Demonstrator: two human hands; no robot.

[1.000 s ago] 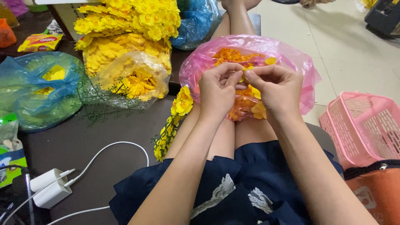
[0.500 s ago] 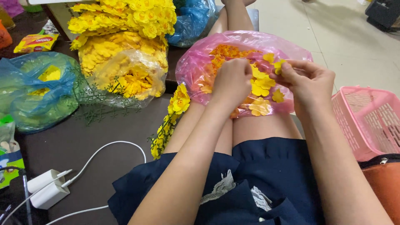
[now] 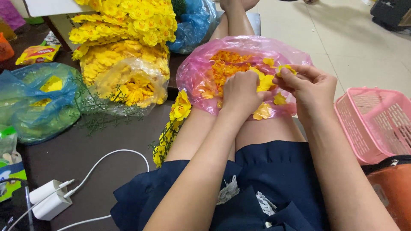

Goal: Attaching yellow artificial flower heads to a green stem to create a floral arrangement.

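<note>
At far left lies a crinkled blue plastic bag (image 3: 38, 100); right of it, a heap of yellow fabric flowers (image 3: 124, 47). Centre frame, the left hand (image 3: 240, 92) is clenched inside the glossy pink plastic bag (image 3: 201, 70) on the lap. The right hand (image 3: 310, 87) pinches a thin yellow petal (image 3: 284, 68). A pink mesh basket (image 3: 376, 124) sits at right.

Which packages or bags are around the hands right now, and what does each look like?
Pink plastic bag: on the lap, translucent, holding orange and yellow petals.
Blue-green bag: far left, crumpled, yellow inside.
Clear bag: left of the pink one, full of yellow flowers.
Blue bag: top centre, shiny.
Snack packet: upper left, flat, yellow and red.
Green-blue pack: bottom left edge.
</note>
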